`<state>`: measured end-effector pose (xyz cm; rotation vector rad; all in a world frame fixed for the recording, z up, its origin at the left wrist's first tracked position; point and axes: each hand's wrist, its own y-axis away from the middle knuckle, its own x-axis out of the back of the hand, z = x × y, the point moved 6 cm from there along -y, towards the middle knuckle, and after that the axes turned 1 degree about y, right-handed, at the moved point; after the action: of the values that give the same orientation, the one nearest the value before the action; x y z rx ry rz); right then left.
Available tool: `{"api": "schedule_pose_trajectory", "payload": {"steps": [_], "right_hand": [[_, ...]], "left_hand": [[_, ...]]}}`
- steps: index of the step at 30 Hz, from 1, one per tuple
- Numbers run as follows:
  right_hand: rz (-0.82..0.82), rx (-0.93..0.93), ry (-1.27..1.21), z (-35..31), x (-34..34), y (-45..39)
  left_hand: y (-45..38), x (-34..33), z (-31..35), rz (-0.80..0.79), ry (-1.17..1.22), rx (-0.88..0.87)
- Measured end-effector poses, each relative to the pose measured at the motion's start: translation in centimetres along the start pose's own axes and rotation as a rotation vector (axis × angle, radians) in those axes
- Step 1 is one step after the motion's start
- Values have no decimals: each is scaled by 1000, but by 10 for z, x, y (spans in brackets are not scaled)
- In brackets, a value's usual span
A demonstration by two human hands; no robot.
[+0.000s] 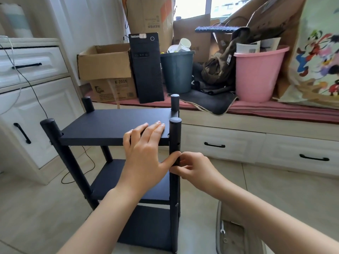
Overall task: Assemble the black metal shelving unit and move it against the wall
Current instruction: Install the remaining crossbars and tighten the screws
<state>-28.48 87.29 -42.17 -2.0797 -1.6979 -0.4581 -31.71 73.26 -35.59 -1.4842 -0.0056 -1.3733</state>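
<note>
Forearms reach over shelving unit (117,129) on floor by window bench | left hand (145,143) lies flat, steadying top shelf | right hand (192,167) pinches front post (175,138), likely seating a fastener

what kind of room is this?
Likely a home room doubling as storage: white cabinets, a window bench with drawers, piled with cardboard boxes, a PC tower and a pink bucket.
</note>
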Motion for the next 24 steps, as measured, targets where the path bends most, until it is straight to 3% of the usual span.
{"api": "schedule_pose_trajectory", "payload": {"steps": [8,14,24], "right_hand": [[-208,-90,37,47,25,3],[-185,-284,-45,130,45,22],[-132,-649,35,319,23,82]], "left_hand": [[4,-10,10,238,-47,-63],[3,-13,13,310,-116,-62],[2,-23,16,343,-173,-4]]}}
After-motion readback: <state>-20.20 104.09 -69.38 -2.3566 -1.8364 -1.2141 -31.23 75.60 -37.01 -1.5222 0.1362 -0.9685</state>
